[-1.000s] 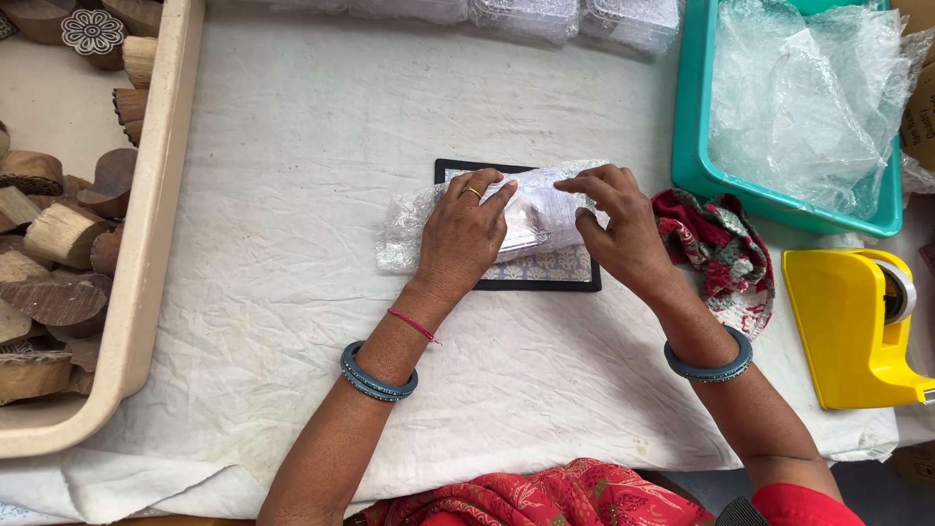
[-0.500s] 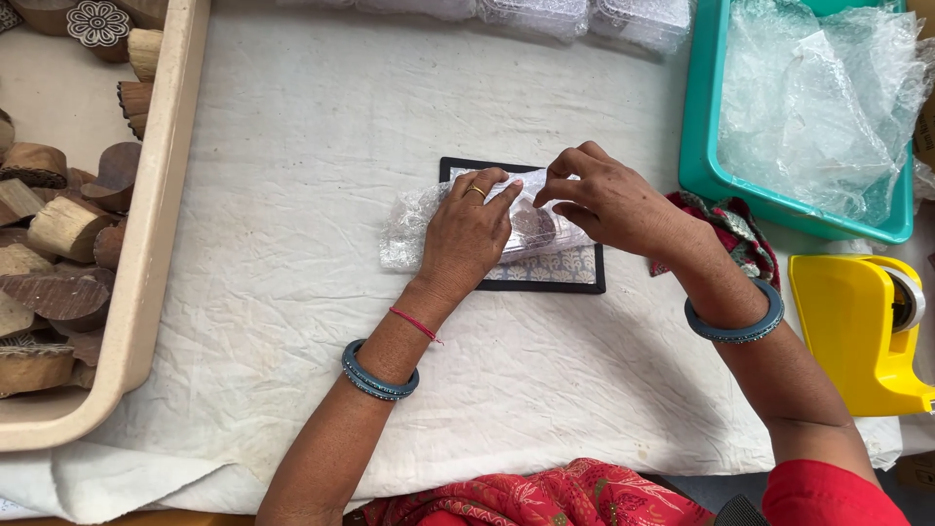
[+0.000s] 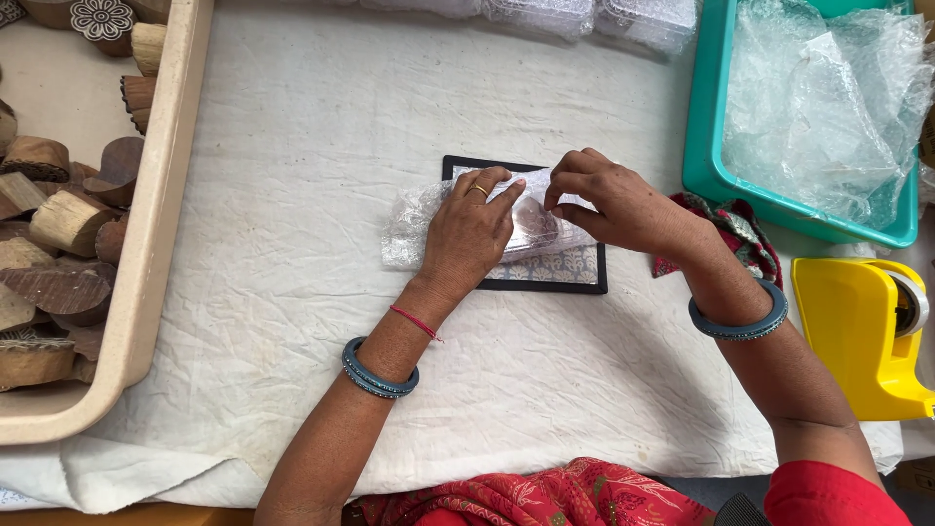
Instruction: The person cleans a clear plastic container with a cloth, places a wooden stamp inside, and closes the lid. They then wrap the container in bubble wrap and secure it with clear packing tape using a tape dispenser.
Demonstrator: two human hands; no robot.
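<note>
At the middle of the desk, which is covered with a wrinkled white cloth, a small object wrapped in clear bubble wrap lies on a flat black-bordered rectangular mat with a pale patterned face. The left hand rests palm-down on the bundle, its grip pressed flat on the wrap with fingers curled over the top edge. The right hand meets it from the other side, thumb and fingers pinching a fold of the wrap at the bundle's upper edge.

Just beyond the right wrist lies a crumpled red patterned cloth. A teal plastic bin holding loose sheets of clear bubble wrap stands to the right, and a yellow tape dispenser sits nearer. On the left, a beige tray holds carved wooden blocks.
</note>
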